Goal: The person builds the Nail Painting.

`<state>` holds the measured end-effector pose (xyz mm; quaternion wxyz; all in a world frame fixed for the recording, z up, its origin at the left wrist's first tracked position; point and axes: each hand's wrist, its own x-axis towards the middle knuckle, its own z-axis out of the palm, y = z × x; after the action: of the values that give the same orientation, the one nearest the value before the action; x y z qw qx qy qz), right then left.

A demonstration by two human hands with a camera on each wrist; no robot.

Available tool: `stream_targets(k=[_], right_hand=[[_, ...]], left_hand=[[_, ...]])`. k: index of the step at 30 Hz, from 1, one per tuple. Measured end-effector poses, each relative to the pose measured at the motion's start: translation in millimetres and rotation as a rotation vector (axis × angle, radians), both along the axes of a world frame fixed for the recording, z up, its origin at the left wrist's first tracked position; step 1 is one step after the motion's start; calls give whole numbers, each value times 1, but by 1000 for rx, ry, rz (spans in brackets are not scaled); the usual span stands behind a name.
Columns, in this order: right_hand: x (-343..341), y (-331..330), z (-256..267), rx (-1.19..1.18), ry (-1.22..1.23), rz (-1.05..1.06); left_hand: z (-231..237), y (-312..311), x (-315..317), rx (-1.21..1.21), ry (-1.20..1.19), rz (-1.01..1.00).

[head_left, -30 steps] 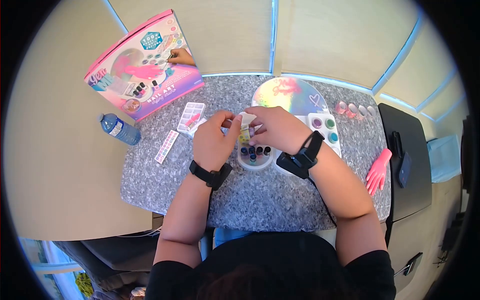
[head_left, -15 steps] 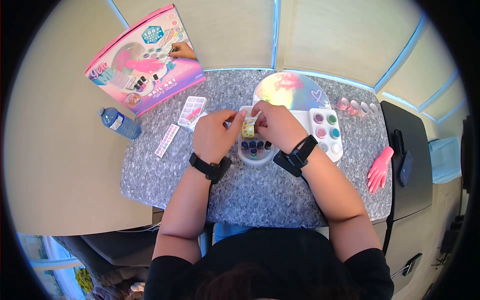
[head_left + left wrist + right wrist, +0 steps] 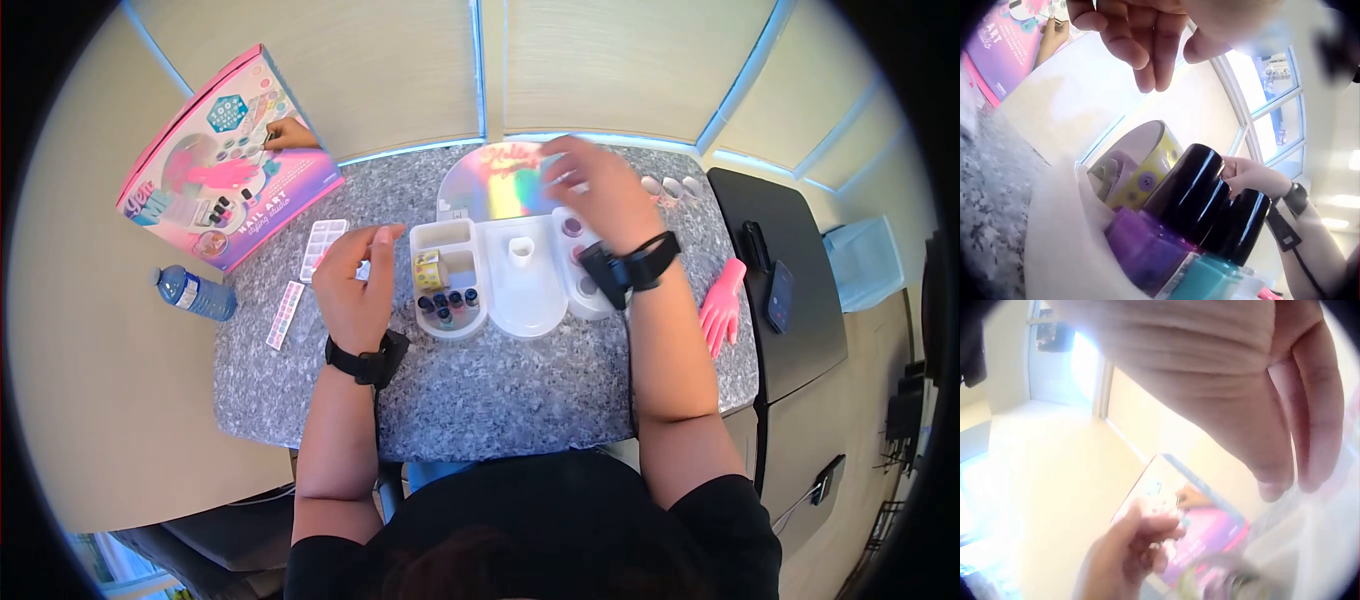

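Observation:
A white nail-art station (image 3: pixel 525 310) stands on the grey speckled table, a shiny rainbow panel (image 3: pixel 510 190) behind it. In its left compartment lie a yellow patterned roll (image 3: pixel 430 270) and several black-capped nail polish bottles (image 3: pixel 450 303). My left hand (image 3: pixel 355 285) hovers just left of that compartment, fingers loosely bent and holding nothing. In the left wrist view, purple and teal polish bottles (image 3: pixel 1147 250) stand close below its fingertips. Raised over the station's right side, my right hand (image 3: pixel 600 195) is blurred, with nothing visible in its fingers. It partly hides the pots of coloured glitter (image 3: pixel 572 226).
Several pink-and-white rolls (image 3: pixel 672 187) stand at the back right, a pink model hand (image 3: pixel 722 310) nearer the right edge. On the left are the kit box (image 3: pixel 230 170), a water bottle (image 3: pixel 195 293), a sticker strip (image 3: pixel 285 315) and a small divided tray (image 3: pixel 322 245).
Both hands were together at the yellow roll in the left compartment. They have parted: the right moved right and back, the left drew off leftward. The head view has shifted.

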<state>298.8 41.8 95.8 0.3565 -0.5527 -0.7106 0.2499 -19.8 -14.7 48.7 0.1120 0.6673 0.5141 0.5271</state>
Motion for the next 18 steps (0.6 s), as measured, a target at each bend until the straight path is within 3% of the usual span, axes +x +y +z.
stream_targets(k=[2,4,7,12,14,18], right_hand=[[47,9,-11,193,-245,-225],[84,11,-32,148,-563,-418],[112,17,-55,-46,-727,-434],[127,41,-85,-63,-677,-402],[122,37,-77,-77,-647,-424],[103,-15,-46,135,-469,-319]], left_hand=[[0,-1,1,17,-7,-13],[0,-3,2,28,-13,-16],[1,-5,5,19,8,-53],[2,-5,11,57,52,-45],[2,-7,13,36,43,-48],[2,-15,15,104,71,-105]])
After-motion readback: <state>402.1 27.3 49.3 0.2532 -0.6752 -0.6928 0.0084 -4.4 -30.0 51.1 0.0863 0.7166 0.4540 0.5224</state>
